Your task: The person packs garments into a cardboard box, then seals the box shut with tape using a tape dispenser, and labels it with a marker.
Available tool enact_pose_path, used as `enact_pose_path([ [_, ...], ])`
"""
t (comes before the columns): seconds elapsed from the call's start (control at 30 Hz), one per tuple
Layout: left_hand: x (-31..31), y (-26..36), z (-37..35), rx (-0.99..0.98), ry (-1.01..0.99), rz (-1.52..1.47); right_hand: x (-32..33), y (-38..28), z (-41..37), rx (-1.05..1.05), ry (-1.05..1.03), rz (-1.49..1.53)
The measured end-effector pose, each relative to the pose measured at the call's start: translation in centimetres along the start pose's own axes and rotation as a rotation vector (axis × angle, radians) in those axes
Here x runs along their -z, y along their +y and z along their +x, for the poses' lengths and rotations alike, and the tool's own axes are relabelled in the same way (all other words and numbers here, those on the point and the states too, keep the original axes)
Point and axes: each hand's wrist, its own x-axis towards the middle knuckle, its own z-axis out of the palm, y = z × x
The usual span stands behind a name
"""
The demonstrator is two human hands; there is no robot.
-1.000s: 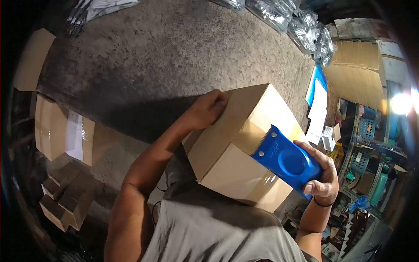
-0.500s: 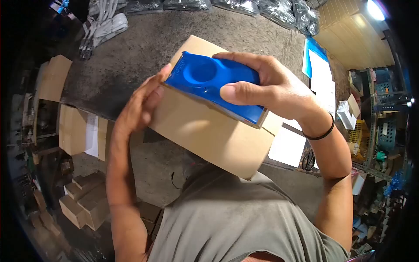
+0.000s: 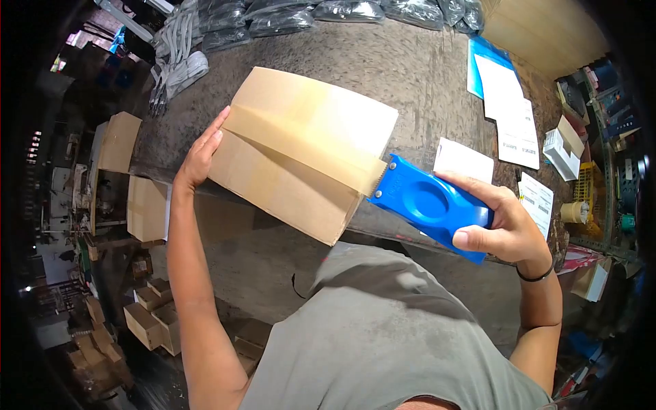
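Carton (image 3: 145, 208): standing at left of the frame, apart from both hands and off the table (image 3: 410, 68); perhaps kept there to leave working room.

White bundle (image 3: 183, 72): lying at upper left, near dark plastic packs (image 3: 280, 22) lined along the top; seemingly pushed back for the same reason.

Left hand (image 3: 199, 156): set against the left end of the cardboard box (image 3: 280, 188), with fingers straight and curled round nothing; probably steadying against a pull from the right.

Cardboard box: lying slantwise, left of centre to centre, across the table's near edge; turned so that its broad face lies open to both hands.

Tape strip (image 3: 297, 145): running along that face from the left end down to the right end, apparently kept taut so as to lie straight.

Tape dispenser (image 3: 427, 205): held right of centre, toothed edge just beside the box's right end, in line with the tape strip; likely angled to keep that line.

Right hand (image 3: 509, 222): wrapped round the dispenser's far end, thumb below, fingers above, gripping firmly; leaving the toothed end free.

Papers (image 3: 516, 133): spread at right and upper right, partly over a blue folder (image 3: 475, 82); perhaps laid aside within reach.
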Motion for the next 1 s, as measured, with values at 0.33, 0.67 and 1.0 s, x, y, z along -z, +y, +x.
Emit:
enact_pose_path([
  [0.33,0.1,-0.2,0.0,0.024,0.017,0.003,0.0,2.4,0.6,-0.036,-0.016,0.068],
  [0.67,-8.6,5.2,-0.6,-0.344,-0.072,0.992,-0.2,5.8,2.4,-0.056,-0.046,0.043],
  [1.0,-4.4,2.6,4.2,-0.273,0.320,0.707,-1.1,7.2,2.7,-0.017,-0.015,0.091],
])
